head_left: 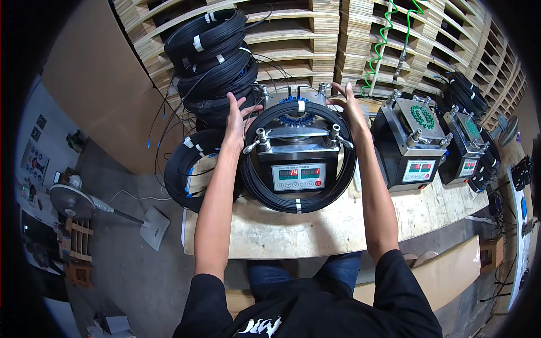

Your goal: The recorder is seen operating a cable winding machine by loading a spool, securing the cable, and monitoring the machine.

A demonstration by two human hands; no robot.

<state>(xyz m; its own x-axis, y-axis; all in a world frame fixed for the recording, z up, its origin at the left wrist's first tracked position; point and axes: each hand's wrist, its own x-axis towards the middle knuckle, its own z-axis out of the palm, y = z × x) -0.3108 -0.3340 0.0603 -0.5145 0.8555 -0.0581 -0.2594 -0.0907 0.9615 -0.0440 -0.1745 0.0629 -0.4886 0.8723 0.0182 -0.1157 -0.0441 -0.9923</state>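
A coil of black cable [298, 204], tied with white tape, loops around the front of a grey and black machine [298, 146] with a lit red and green display. Blue connectors [296, 119] sit in a ring on the machine's top plate. Along the coil's upper left side, my left hand [239, 119] is open with fingers spread and pointing away from me. My right hand [350, 108] is at the upper right side, near a metal clamp knob [324, 88], its fingers stretched out. Whether either palm presses on the coil I cannot tell.
Black cable coils [211, 67] are stacked high at the back left; another coil [177, 169] lies beside the machine. Two similar machines [414, 143] with green pieces on top stand to the right. Wooden pallets [293, 50] rise behind the table [282, 239]. A fan [73, 200] stands left.
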